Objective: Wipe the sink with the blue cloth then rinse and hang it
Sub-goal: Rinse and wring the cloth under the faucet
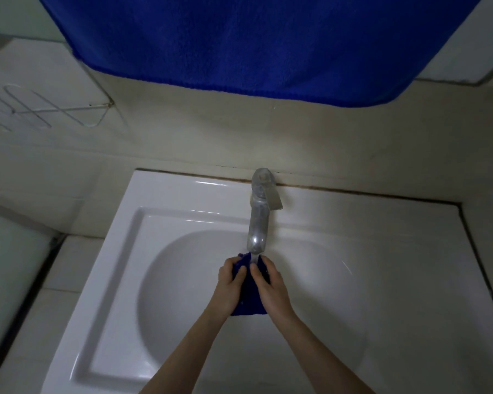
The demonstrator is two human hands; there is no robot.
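Blue cloth: we see the blue cloth bunched into a wad over the bowl of the sink, right under the tap's spout, clamped between the two grips.
Left grip: the left grip curls round the cloth's left side, its fingers folded over the top of the wad.
Right grip: the right grip is wrapped round the right side, thumb pressing into the fabric, nearly touching the left grip.
Tap: the metal tap stands at the back rim, and a thin stream of water falls onto the top of the cloth.
Above: we note a large blue towel hanging against the wall.
Left wall: a white wire rack is fixed there.
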